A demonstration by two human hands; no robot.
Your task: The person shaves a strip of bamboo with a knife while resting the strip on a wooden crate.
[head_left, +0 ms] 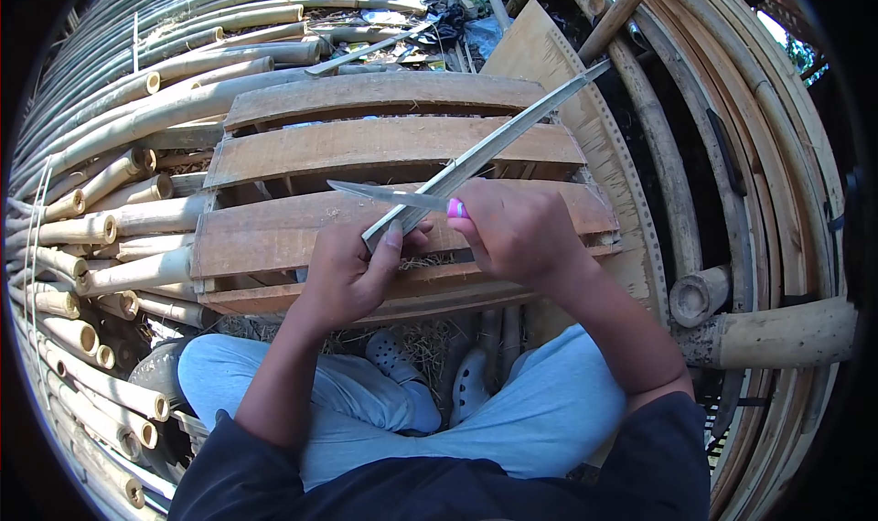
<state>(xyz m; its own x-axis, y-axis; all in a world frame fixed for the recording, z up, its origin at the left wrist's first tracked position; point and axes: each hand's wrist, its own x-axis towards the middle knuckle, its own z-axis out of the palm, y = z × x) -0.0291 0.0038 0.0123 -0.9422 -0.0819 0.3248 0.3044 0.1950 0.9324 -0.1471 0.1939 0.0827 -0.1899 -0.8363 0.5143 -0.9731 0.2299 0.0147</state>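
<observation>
My left hand [355, 267] is closed around the near end of a long split bamboo strip [494, 149], its thumb lying along the strip. From there the strip slants up and away to the right, above a slatted wooden crate [393, 149]. In my right hand [521, 233] is a knife [389, 194] with a pink part showing at the handle; my fingers hide most of the grip. The blade points left and crosses the strip just beyond my left hand. Whether its edge bites into the bamboo, I cannot tell.
Stacked bamboo poles [137, 219] fill the left side. A plywood sheet [585, 109] leans at the crate's right end, beside more poles and long timber strips [777, 155]. A thick bamboo pole [777, 334] juts in at the right. Shavings lie around my shoes [469, 386].
</observation>
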